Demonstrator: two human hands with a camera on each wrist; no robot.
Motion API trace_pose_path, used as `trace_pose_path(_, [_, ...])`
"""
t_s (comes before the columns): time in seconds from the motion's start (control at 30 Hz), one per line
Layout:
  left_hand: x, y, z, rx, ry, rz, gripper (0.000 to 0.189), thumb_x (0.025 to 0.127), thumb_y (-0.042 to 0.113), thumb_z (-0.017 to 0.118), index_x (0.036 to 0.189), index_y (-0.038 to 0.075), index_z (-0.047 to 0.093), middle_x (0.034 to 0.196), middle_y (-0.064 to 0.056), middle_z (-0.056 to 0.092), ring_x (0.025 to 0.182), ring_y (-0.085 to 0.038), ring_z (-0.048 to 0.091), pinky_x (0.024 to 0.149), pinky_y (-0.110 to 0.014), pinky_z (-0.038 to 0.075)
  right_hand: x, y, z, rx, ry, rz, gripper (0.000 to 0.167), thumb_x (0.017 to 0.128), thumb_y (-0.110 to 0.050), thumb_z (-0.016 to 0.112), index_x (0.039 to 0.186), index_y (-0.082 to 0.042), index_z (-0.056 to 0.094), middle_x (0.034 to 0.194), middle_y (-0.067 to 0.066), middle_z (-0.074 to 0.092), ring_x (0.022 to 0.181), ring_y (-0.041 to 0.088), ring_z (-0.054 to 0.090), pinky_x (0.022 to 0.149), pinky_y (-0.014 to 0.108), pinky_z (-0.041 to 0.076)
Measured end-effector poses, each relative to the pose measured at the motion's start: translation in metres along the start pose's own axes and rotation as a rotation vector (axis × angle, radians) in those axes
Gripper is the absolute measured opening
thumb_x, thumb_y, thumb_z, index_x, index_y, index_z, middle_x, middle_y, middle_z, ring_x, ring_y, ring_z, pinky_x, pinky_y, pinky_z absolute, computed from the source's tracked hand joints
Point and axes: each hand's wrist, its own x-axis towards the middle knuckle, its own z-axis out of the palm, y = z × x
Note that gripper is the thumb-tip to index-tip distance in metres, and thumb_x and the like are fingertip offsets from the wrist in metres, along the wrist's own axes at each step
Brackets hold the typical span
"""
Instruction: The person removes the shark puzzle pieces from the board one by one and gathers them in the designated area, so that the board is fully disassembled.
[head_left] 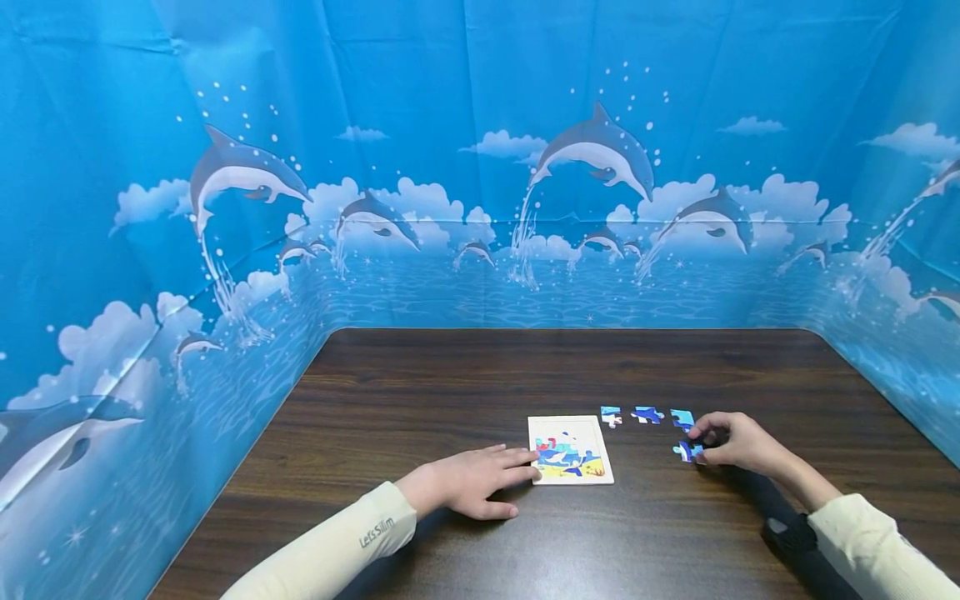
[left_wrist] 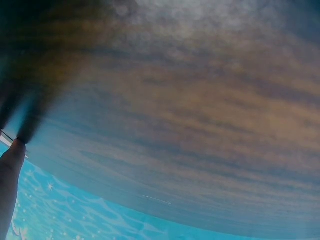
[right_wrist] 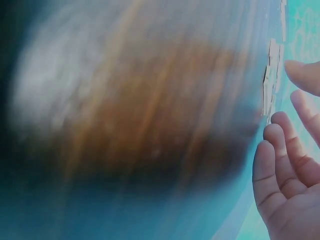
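A square puzzle board point(head_left: 570, 427) with a partly filled sea picture lies flat on the dark table. My left hand point(head_left: 480, 482), fingers spread and straight, rests with its fingertips on the board's left edge. To the right, my right hand point(head_left: 738, 446) is at a blue and white puzzle piece point(head_left: 686, 452), thumb and forefinger near its right side. In the right wrist view, that hand's fingers point(right_wrist: 265, 165) are loosely bent, the thumb apart from them. Another blue piece point(head_left: 681, 418) lies just beyond. In the left wrist view, only a fingertip point(left_wrist: 12, 155) shows clearly.
Two more loose pieces lie along the board's upper right: a blue one point(head_left: 647, 414) and a blue and white one point(head_left: 611, 416). The brown wooden table point(head_left: 420, 375) is bordered by blue dolphin-print curtains point(head_left: 450, 275) at the back and both sides.
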Motion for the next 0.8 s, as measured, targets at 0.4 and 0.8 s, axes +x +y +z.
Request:
trace_pose_path(0.4, [0.000, -0.001, 0.001, -0.006, -0.004, -0.007, 0.057, 0.098, 0.043, 0.042, 0.148, 0.018, 0.028, 0.157, -0.003, 0.022, 0.145, -0.015, 0.023, 0.117, -0.038, 0.025, 0.002, -0.008, 0.010, 0.182, 0.024, -0.023, 0.037, 0.077, -0.008, 0.071, 0.109, 0.008, 0.060, 0.101, 0.018, 0.063, 0.076, 0.001, 0.054, 0.061, 0.022, 0.050])
trace_pose_path(0.8, [0.000, 0.000, 0.000, -0.002, 0.004, -0.004, 0.057, 0.097, 0.042, 0.043, 0.147, 0.017, 0.030, 0.157, -0.003, 0.023, 0.144, -0.016, 0.023, 0.116, -0.038, 0.025, 0.011, -0.029, 0.030, 0.474, 0.101, 0.016, 0.056, 0.084, -0.014, 0.069, 0.127, 0.011, 0.044, 0.119, 0.028, 0.053, 0.086, -0.002, 0.060, 0.074, 0.026, 0.055])
